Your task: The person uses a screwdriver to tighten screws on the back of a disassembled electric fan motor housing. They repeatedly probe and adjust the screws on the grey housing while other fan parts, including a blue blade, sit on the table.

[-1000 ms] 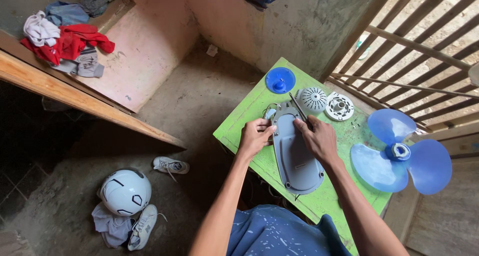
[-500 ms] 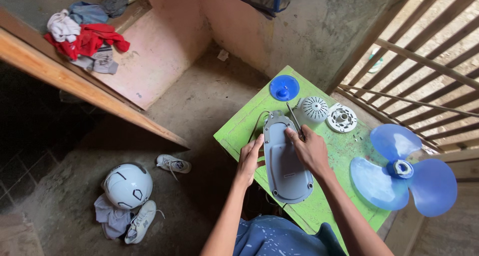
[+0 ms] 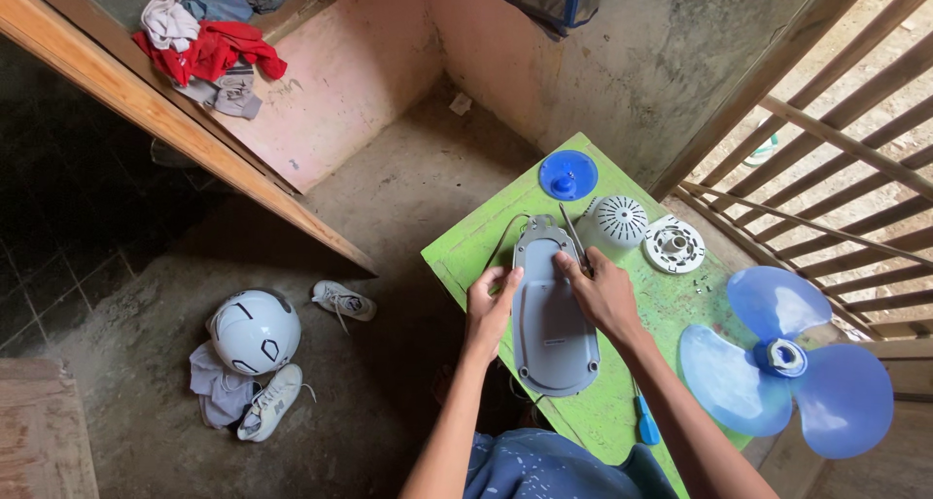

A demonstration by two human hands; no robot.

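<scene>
Both my hands on the grey base (image 3: 552, 324), centre frame.
Left hand (image 3: 491, 307) grips its left edge; right hand (image 3: 603, 290) pinches a screwdriver (image 3: 573, 235) at its top, on the green surface (image 3: 466, 251).

I count one grey oval plastic fan base (image 3: 554, 329), one translucent blue three-bladed propeller (image 3: 783, 375), two white sneakers (image 3: 342, 300), one white helmet (image 3: 255, 331).

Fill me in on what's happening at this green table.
A person is working on a grey fan base lying flat on the green table. The left hand grips its left edge; the right hand presses near its top. Beside it lie a blue fan blade, two white round parts and a blue cap.
</scene>
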